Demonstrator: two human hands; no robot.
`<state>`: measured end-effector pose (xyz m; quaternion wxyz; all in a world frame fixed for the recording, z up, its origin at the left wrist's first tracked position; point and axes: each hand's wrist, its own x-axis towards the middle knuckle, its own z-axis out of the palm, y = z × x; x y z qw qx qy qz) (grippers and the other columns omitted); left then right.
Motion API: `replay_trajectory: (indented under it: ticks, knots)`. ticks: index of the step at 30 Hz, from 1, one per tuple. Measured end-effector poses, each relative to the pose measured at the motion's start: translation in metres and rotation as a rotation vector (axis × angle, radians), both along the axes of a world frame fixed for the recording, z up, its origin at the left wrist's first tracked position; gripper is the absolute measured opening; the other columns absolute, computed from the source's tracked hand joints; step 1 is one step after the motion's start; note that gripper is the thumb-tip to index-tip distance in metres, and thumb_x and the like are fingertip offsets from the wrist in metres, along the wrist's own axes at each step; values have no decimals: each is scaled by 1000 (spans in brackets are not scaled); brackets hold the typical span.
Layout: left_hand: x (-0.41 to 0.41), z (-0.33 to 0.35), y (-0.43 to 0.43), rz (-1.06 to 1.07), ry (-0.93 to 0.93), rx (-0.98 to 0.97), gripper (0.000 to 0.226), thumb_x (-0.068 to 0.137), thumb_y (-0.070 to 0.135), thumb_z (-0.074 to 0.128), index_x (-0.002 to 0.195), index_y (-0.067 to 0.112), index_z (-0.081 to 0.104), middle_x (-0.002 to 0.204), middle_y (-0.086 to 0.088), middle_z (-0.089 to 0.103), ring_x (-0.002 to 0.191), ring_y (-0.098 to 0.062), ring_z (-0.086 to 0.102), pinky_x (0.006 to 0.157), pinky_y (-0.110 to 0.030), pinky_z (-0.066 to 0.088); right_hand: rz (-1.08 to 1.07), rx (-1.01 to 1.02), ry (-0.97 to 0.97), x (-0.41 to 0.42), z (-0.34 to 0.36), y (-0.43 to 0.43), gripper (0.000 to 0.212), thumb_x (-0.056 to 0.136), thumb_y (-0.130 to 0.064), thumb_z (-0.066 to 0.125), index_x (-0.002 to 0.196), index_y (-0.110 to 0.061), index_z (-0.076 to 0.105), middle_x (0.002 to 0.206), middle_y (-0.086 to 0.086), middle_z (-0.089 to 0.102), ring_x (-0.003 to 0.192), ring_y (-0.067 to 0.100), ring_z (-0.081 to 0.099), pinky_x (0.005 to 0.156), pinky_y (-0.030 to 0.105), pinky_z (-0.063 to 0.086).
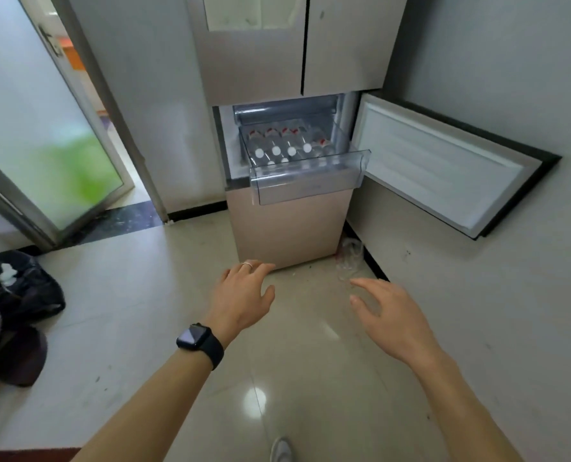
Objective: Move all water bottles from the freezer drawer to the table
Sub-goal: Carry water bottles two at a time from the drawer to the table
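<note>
Several clear water bottles (284,146) with white caps and red labels lie in rows inside the pulled-out clear freezer drawer (310,185) of a beige fridge (277,61). My left hand (242,295), with a ring and a dark watch on the wrist, reaches forward well below and short of the drawer, fingers relaxed and holding nothing. At the same height my right hand (390,315) stretches out with spread fingers, also holding nothing. No table is in view.
The freezer door (444,165) stands swung open to the right against the wall. A crumpled clear plastic wrap (350,255) lies on the floor by the fridge's right foot. A black bag (21,288) and clothes sit at the left, beside a glass door (44,135).
</note>
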<state>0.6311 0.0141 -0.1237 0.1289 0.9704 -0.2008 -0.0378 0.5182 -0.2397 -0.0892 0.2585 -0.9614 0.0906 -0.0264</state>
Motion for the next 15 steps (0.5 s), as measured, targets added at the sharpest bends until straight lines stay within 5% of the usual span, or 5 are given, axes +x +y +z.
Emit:
replay_trajectory:
  ticks: [8, 15]
  knots:
    - [133, -4, -101, -113, 14, 15, 51, 100, 44, 46, 150, 33, 41, 149, 1, 47, 136, -23, 43, 114, -42, 31, -72, 37, 25, 112, -13, -87, 40, 98, -42, 55, 136, -32, 57, 138, -9, 58, 128, 15, 46, 99, 20, 28]
    - [251, -17, -168, -12, 39, 6, 50, 99, 45, 50, 146, 29, 45, 145, -3, 51, 134, -24, 46, 113, -44, 33, 1, 111, 49, 251, -37, -159, 44, 98, -45, 53, 141, -32, 53, 140, -10, 55, 129, 13, 46, 97, 19, 29]
